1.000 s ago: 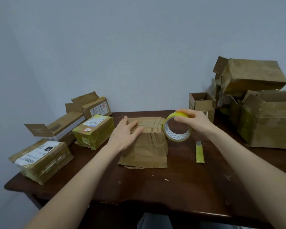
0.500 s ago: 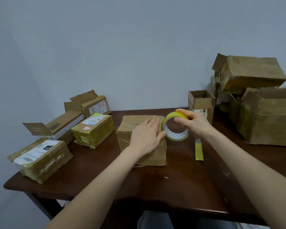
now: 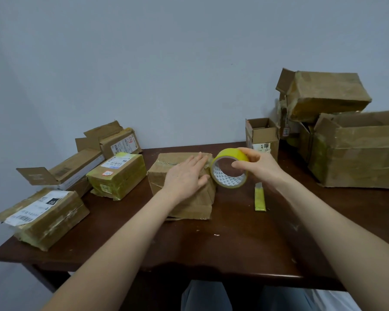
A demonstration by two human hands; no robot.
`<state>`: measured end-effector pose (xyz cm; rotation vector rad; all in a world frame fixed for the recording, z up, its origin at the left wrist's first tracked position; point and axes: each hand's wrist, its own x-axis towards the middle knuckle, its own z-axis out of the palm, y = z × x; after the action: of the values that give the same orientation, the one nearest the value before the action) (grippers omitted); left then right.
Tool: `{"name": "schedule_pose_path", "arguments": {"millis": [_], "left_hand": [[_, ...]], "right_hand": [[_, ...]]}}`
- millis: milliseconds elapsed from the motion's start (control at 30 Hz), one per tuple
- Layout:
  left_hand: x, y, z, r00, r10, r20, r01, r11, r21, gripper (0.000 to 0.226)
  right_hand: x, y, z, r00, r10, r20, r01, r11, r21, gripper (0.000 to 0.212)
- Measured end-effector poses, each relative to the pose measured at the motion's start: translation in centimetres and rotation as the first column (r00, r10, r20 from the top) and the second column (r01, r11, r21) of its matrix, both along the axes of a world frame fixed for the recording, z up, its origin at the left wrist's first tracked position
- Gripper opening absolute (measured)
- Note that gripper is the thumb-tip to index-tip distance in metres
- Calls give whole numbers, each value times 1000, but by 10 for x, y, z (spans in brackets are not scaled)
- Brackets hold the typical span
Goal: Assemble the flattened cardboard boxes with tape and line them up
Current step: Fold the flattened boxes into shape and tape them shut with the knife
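Note:
A worn brown cardboard box sits at the middle of the dark wooden table. My left hand lies flat on its top with straight fingers, pressing near the right edge. My right hand grips a yellow roll of tape just off the box's right side, the roll standing on edge against the box's upper corner. A strip of clear tape runs across the box top under my left fingers.
Several taped boxes lie along the table's left side. A small open box stands at the back, with large worn boxes stacked on the right. A yellow utility knife lies right of the middle box.
My left hand slid rightward across the box top toward the tape roll. The roll stayed in my right hand at the box's right edge, dipping slightly.

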<state>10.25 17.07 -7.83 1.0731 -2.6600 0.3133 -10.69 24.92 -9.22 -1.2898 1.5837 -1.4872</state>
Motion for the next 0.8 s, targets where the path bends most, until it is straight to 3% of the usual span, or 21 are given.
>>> {"name": "schedule_pose_path", "arguments": {"millis": [133,400,633,733,800], "left_hand": [[3,-5,-1,1000,-7,20,7,1000,0,58],[0,-9,-4,998,59,38,-59,998,-8,55],[-14,7,6,994,104,37,-105,994,18,53],[-25,19,11,997,62,36,-61,998,-29,54],[-34,25,11,997,46,61,-42,997,-59,53]], "right_hand": [[-14,4,0,982,30,-186,-19,998,58,60],[-19,0,-2,931,89,-353,-35,987,156,62],[-16,9,-8,933,79,-351,-4,978,209,78],[-24,21,-3,905,29,-424,93,960,264,76],[-30,30,-3,862,-59,-504,233,928,290,59]]}}
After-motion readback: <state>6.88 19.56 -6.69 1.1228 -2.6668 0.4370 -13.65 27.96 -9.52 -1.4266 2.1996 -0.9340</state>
